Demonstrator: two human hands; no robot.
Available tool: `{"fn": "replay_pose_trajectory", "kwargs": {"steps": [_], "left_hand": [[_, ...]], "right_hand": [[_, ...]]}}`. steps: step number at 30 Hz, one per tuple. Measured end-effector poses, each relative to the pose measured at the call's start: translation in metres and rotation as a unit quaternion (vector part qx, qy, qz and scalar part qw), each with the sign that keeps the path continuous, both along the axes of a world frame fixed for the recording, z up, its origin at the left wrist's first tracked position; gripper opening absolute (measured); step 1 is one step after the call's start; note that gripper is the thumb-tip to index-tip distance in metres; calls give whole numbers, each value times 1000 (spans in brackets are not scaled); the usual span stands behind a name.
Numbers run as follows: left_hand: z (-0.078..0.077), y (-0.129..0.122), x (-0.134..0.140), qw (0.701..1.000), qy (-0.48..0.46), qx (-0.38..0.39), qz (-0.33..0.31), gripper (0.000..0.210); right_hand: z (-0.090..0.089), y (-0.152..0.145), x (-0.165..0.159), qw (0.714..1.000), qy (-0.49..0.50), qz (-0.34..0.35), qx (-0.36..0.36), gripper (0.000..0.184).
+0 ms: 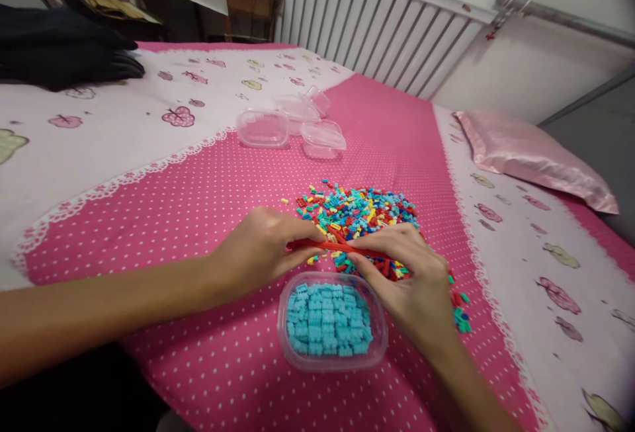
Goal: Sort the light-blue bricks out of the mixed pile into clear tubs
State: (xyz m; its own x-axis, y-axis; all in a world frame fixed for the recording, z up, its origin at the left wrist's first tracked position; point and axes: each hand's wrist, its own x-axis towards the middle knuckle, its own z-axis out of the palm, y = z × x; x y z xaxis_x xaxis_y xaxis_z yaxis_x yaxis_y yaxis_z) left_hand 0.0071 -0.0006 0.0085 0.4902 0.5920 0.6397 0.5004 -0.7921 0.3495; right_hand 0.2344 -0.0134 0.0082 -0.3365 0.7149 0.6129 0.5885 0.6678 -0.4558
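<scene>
A thin red strip (331, 245) is stretched between my two hands; whether it is one piece or joined bricks I cannot tell. My left hand (260, 247) pinches its left end between thumb and fingers. On the other end, my right hand (409, 263) grips with thumb and forefinger. Just beyond and partly under the hands lies a loose heap of small toy bricks (360, 210) in red, blue, yellow and teal. Below them stands a clear plastic container (332, 362), filled with light-blue bricks (329, 319) laid in rows.
Several clear plastic containers (262, 129) lie farther back on the pink dotted bedspread (208, 220). A few stray green bricks (462, 319) rest right of my right hand. A pink pillow (536, 157) is at the right, dark clothing (64, 48) at the left, and a white radiator (367, 18) behind.
</scene>
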Motion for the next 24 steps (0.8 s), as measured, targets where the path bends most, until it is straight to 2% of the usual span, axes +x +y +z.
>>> {"fn": "replay_pose_trajectory", "kwargs": {"steps": [5,9,11,13,16,19,22,24], "left_hand": [[1,0,-1,1000,5,14,-1,13],[1,2,0,999,19,-28,7,6],[1,3,1,998,33,-46,21,15],[4,4,3,997,55,-56,19,16],[10,6,1,994,86,-66,15,11],[14,15,-11,991,77,-81,74,16],[13,31,-31,977,36,-149,147,25],[8,41,-46,966,18,-192,172,29]], "right_hand": [[0,-2,0,1000,6,2,-5,6],[-4,1,-1,1000,10,-6,-6,5],[-6,2,-2,1000,11,-13,-9,3],[-7,2,-4,1000,8,-17,-11,3],[-4,2,-2,999,10,-30,-20,15],[-3,6,7,996,54,-48,-52,29],[-11,17,19,986,115,-76,-98,32],[-21,26,24,986,87,-91,-112,33]]}}
